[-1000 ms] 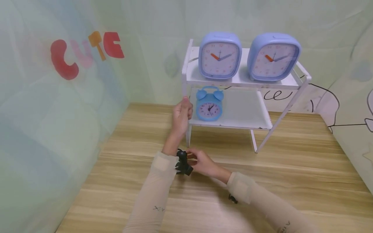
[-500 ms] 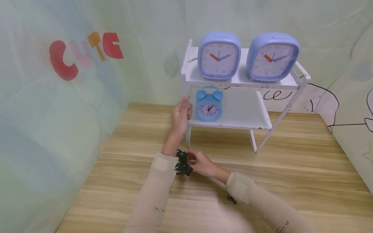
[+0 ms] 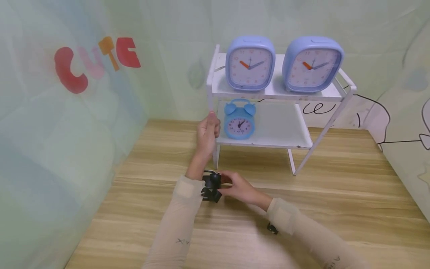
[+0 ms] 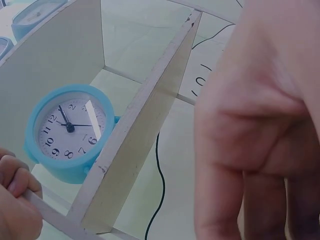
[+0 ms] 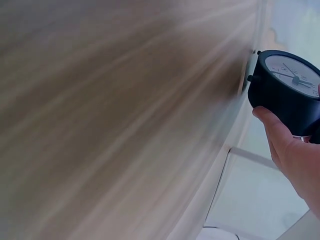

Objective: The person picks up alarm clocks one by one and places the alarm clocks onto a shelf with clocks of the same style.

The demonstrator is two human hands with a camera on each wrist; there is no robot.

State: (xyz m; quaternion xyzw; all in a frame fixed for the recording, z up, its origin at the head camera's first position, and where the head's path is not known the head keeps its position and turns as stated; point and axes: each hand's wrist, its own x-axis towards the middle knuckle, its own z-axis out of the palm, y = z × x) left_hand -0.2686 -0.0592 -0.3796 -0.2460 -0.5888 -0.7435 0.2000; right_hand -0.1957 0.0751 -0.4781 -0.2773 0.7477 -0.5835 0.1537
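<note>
My left hand [image 3: 206, 135] grips the left front post of a white two-tier rack [image 3: 268, 145]; its curled fingers [image 4: 19, 176] also show in the left wrist view. A blue twin-bell alarm clock [image 3: 239, 125] stands on the lower tier, just right of that hand. Beside my left wrist, my right hand [image 3: 240, 188] holds a black round alarm clock [image 5: 282, 97] between thumb and fingers, raised off the table. From the head view the black clock [image 3: 215, 181] is partly hidden by the left forearm. The right hand [image 4: 260, 135] looms large in the left wrist view.
Two lilac-blue square clocks [image 3: 250, 63] stand on the upper tier. Wood-grain table [image 3: 336, 201] lies beneath the rack. Fabric walls [image 3: 84, 149] enclose the back and sides. A black wrist-camera piece [image 3: 211, 195] sits at the left wrist, close below the black clock.
My right hand has shifted slightly to the right with the black alarm clock, showing more of it beside the left wrist. The left hand keeps its grip on the post.
</note>
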